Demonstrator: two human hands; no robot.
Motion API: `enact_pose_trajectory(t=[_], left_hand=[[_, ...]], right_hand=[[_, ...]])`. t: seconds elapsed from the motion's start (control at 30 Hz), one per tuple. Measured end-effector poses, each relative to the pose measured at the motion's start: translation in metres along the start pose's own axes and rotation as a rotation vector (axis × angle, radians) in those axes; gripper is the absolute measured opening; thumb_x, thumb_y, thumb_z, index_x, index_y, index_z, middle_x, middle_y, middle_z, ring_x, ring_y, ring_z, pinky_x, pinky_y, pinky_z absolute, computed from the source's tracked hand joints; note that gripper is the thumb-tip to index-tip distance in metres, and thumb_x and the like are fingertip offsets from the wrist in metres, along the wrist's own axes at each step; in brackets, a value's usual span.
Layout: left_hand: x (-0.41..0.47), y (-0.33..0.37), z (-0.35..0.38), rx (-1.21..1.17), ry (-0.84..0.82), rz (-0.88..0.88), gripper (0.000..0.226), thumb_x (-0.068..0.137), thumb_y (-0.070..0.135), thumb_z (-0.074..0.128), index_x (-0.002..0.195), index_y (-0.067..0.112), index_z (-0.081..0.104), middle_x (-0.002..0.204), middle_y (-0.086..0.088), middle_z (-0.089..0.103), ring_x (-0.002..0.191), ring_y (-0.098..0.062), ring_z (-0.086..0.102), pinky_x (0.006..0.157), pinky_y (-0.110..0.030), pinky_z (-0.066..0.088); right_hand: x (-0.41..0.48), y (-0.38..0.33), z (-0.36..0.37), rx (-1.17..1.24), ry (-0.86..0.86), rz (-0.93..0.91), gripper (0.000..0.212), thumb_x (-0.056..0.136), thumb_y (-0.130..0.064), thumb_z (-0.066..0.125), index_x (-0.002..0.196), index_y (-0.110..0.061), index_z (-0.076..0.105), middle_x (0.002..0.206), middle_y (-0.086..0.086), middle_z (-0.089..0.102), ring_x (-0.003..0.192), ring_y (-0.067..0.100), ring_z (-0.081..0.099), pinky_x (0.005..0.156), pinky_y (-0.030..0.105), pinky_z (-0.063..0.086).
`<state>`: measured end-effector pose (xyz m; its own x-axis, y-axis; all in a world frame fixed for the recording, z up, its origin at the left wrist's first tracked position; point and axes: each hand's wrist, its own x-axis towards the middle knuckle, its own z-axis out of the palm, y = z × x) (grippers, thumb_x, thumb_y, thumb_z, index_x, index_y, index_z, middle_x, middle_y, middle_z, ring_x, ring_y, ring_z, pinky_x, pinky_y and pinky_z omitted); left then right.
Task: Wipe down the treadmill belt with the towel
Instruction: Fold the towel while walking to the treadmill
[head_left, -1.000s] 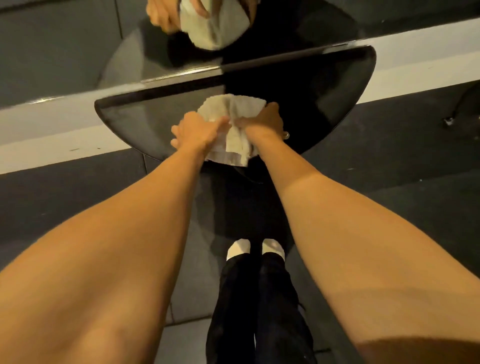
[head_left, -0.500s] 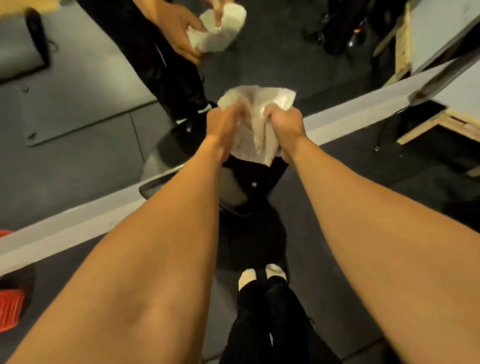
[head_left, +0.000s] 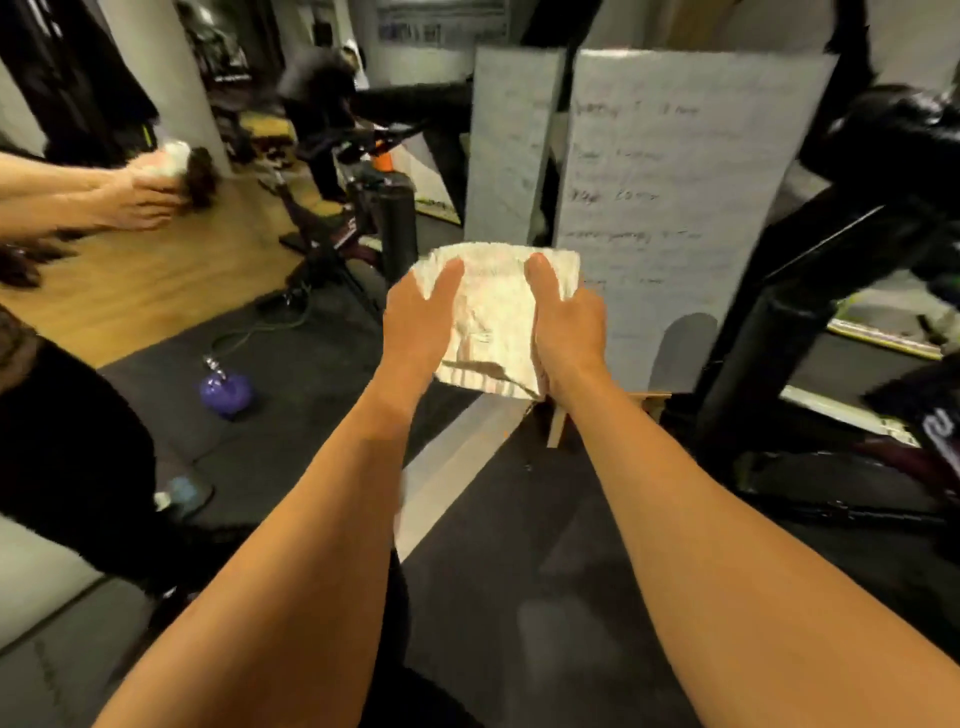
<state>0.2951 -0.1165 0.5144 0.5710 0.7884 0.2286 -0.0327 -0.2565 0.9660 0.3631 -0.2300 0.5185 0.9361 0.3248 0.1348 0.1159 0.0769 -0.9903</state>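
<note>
- Held small white terry-cloth towel (head_left: 493, 322) spread in mid-air, centre of view, touching no surface.
- Gripped its left edge with left hand (head_left: 421, 322) and its right edge with right hand (head_left: 566, 325); thumbs pressed on near face, other fingers hidden behind cloth.
- Judged step: towel being readied, wiping not yet begun.
- Could not pick out treadmill belt for sure; possibly the dark strip (head_left: 867, 358) at far right, behind thick black machine frame (head_left: 800, 312).
- Judged next move: needed a turn to the right, towel lowered flat onto belt, then pressed down and dragged.
- Noted tall white handwritten board (head_left: 675, 208) just beyond towel; probably in the way, together with black frame.
- Noted purple kettlebell (head_left: 227, 392) on dark mat near left and blurred black exercise bike (head_left: 332, 218) far left.
- Saw other arms with white cloth (head_left: 174, 156) at left edge, well apart.
</note>
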Motion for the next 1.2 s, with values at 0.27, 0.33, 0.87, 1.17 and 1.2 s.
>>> enact_pose_trajectory(t=[0.27,0.33,0.87,1.17,1.2], left_hand=[[-0.091,0.117,0.184,-0.199,-0.290,0.155,0.037,0.093,0.040,0.057,0.121,0.017,0.062,0.114,0.008,0.064,0.110,-0.013,0.059,0.098,-0.032,0.047],[-0.127,0.141,0.231,-0.235,-0.351,0.178,0.024,0.092,0.040,0.058,0.110,0.024,0.063,0.110,0.010,0.064,0.106,-0.012,0.060,0.098,-0.033,0.048],[-0.375,0.259,0.541,-0.339,-0.897,0.256,0.020,0.094,0.041,0.054,0.101,0.023,0.060,0.093,0.009,0.064,0.088,-0.006,0.060,0.075,-0.022,0.049],[-0.499,0.298,0.715,-0.457,-1.224,0.162,0.033,0.093,0.045,0.056,0.108,0.016,0.062,0.095,0.006,0.068,0.089,-0.011,0.066,0.068,-0.020,0.054],[-0.514,0.303,0.734,-0.470,-1.254,0.156,0.036,0.092,0.046,0.056,0.111,0.015,0.061,0.098,0.005,0.068,0.091,-0.010,0.066,0.068,-0.019,0.055]], right_hand=[[-0.008,-0.075,-0.225,-0.049,0.320,-0.201,0.034,0.095,-0.040,0.058,0.066,-0.021,0.055,0.058,-0.009,0.051,0.057,0.007,0.048,0.055,0.023,0.039],[-0.019,-0.090,-0.287,-0.092,0.409,-0.244,0.035,0.094,-0.039,0.058,0.065,-0.022,0.054,0.060,-0.010,0.052,0.059,0.008,0.050,0.058,0.026,0.042],[-0.112,-0.132,-0.667,-0.233,0.918,-0.315,0.025,0.097,-0.039,0.053,0.085,-0.020,0.063,0.074,-0.011,0.059,0.071,0.000,0.056,0.062,0.018,0.041],[-0.158,-0.147,-0.849,-0.144,0.993,-0.169,0.023,0.091,-0.037,0.064,0.110,-0.024,0.063,0.103,-0.002,0.072,0.093,0.016,0.070,0.084,0.039,0.058],[-0.161,-0.147,-0.868,-0.117,0.992,-0.170,0.020,0.089,-0.035,0.067,0.106,-0.026,0.064,0.100,-0.004,0.073,0.090,0.016,0.071,0.082,0.038,0.059]])
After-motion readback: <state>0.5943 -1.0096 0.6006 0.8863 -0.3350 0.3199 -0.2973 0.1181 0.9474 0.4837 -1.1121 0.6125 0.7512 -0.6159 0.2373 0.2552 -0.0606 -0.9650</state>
